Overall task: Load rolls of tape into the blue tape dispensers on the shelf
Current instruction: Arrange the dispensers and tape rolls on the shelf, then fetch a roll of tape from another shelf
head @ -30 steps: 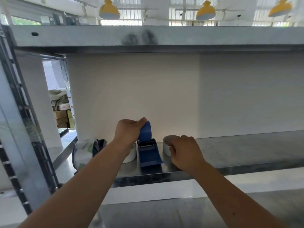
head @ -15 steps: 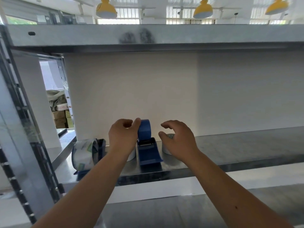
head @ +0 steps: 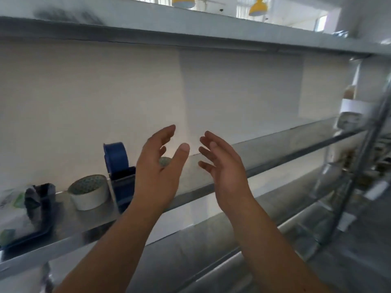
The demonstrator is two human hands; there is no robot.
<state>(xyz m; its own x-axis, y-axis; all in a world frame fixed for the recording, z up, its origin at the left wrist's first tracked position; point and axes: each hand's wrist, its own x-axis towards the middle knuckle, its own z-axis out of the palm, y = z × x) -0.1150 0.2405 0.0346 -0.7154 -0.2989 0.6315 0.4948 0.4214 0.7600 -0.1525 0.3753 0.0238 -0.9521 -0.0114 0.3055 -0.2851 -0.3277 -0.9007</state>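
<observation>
1. A metal shelf [head: 275, 142] runs across the middle of the frame, with a plain white wall [head: 84, 92] behind it. Another shelf sits above it, and yellow lamps [head: 258, 7] hang at the top.
2. Both hands are lifted up in the middle of the frame, in front of the shelf. The palms face each other with a gap between them.
3. The left hand [head: 157, 172] has its fingers spread and its thumb sticking up. It holds nothing.
4. The right hand [head: 224, 166] has loose, bent fingers. It holds nothing too.
5. A blue tape dispenser [head: 118, 163] stands on the shelf just left of the left hand. The wrist hides part of it. I cannot tell if a roll is inside.
6. A white roll of tape [head: 88, 191] lies flat on the shelf beside that dispenser, on its left.
7. A second roll [head: 165, 161] peeks out behind the left hand's fingers.
8. At the lower left edge, another blue dispenser [head: 40, 208] has a blurry roll in it.
9. A moment ago the left hand was on the middle dispenser and the right hand was on the roll to its right. Now both hands have let go and come up. The view has also swung to the right and tilted.
</observation>
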